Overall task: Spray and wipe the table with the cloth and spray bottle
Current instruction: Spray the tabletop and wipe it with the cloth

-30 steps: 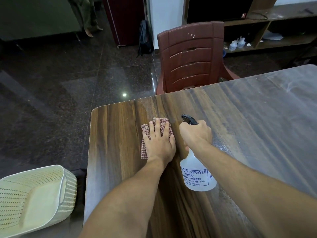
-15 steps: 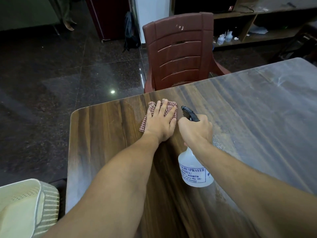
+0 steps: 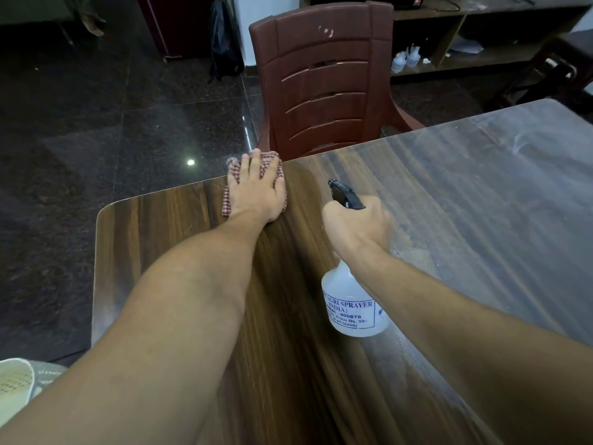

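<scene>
Left hand [image 3: 256, 191] is pressing flat on cloth [image 3: 231, 171] at table [image 3: 160, 220] far edge; right hand [image 3: 356, 229] is gripping spray bottle [image 3: 349, 303], nozzle pointing away, dull unwiped tabletop lying rightward.

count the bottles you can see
3: one bottle in the right hand, two small ones side by side on the shelf behind the chair. More may be hidden there.

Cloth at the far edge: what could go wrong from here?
1. The cloth under the left hand lies at the table edge; a further push may drop it by the chair.
2. The bottle in the right hand aims that way, so spray might miss the table.
</scene>
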